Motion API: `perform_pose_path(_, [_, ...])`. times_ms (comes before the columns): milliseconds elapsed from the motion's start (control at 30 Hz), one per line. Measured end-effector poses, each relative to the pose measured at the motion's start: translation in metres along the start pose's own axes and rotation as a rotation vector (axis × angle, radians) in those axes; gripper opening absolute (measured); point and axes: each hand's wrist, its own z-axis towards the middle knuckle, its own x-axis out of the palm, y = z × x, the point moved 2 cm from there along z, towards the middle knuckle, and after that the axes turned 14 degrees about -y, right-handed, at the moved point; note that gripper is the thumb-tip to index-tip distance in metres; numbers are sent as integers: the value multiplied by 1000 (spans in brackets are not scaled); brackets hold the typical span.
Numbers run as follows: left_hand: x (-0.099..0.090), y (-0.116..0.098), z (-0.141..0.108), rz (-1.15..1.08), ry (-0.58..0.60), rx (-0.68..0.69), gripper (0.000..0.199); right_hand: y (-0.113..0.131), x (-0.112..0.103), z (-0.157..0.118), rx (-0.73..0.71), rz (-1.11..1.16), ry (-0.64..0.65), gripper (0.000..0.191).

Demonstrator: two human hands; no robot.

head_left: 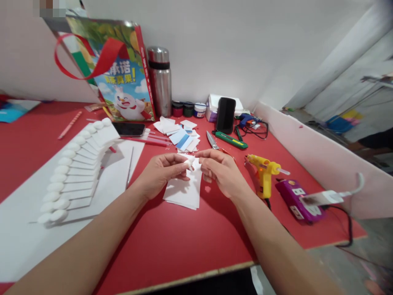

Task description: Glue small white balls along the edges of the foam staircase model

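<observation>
Over the red table (184,241), my left hand (167,169) pinches a small white piece (189,162) between thumb and fingers. Close beside it, my right hand (217,164) has its fingers curled inward near the same piece; whether something is between those fingertips is too small to tell. White paper sheets (184,192) lie under both hands. To the left stands a curved row of white panels (82,180) topped with white oval discs (59,170), on a large white sheet (21,217).
Behind my hands lie paper scraps (181,137), scissors (211,140) and a green cutter (231,140). A yellow glue gun (264,174) and purple power strip (299,200) are at the right. A phone (130,129), steel bottle (161,86) and bag (123,82) stand or lie at the back.
</observation>
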Motion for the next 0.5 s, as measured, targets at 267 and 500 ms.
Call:
perform_pose_path(267, [-2, 5, 2, 67, 3, -39, 24, -11, -4, -2, 19, 38, 0, 23])
perform_pose_path(500, [-1, 6, 1, 97, -2, -45, 26, -12, -3, -1, -53, -33, -4, 20])
